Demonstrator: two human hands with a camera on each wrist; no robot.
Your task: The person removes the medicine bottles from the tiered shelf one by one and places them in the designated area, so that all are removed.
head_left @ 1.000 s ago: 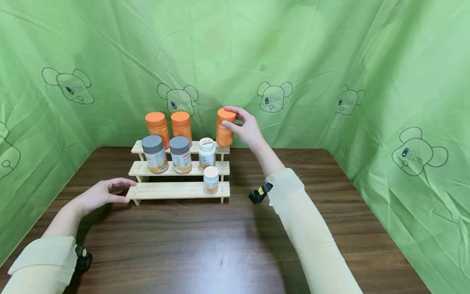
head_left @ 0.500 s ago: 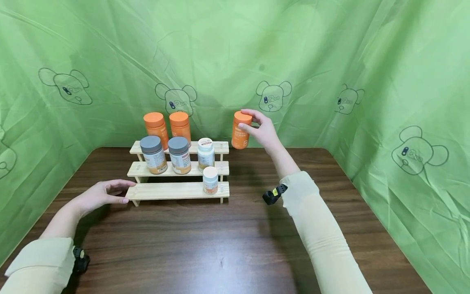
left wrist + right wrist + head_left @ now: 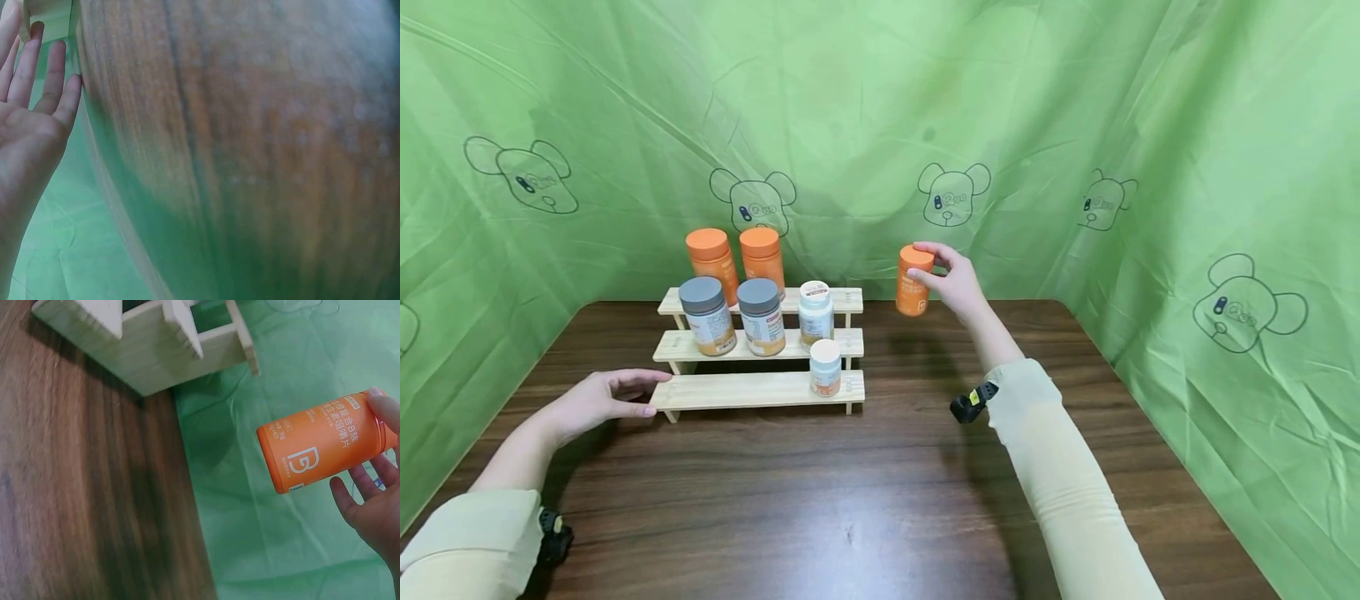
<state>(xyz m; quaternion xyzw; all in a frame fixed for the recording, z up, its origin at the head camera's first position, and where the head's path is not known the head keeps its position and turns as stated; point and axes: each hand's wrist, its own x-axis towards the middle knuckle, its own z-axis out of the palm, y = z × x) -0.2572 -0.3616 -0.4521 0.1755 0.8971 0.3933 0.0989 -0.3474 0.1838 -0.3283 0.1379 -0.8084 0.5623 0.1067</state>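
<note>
My right hand (image 3: pixel 957 282) grips an orange supplement bottle (image 3: pixel 913 287) near its lid, holding it in the air to the right of a three-tier wooden display rack (image 3: pixel 737 392). White print shows on its side in the right wrist view, where the bottle (image 3: pixel 325 442) lies slanted across the picture. With thumb and fingers, my left hand (image 3: pixel 591 404) holds the left end of the rack's lowest tier. Two more orange bottles (image 3: pixel 763 254) stand on the top tier. On the middle tier are two grey-lidded jars (image 3: pixel 762 317) and a white bottle (image 3: pixel 816 312). A smaller white bottle (image 3: pixel 826 367) stands at the lowest tier's right end.
The rack stands on a dark wood-grain table (image 3: pixel 850 500). Green cloth (image 3: pixel 880 125) with mouse-head drawings hangs behind the table and along both sides. A black wrist camera (image 3: pixel 973 402) is strapped at the right sleeve.
The orange bottle in my right hand has moved off the top tier's right end, going right and slightly down. My left hand stays at the rack; the head view has shifted a little.
</note>
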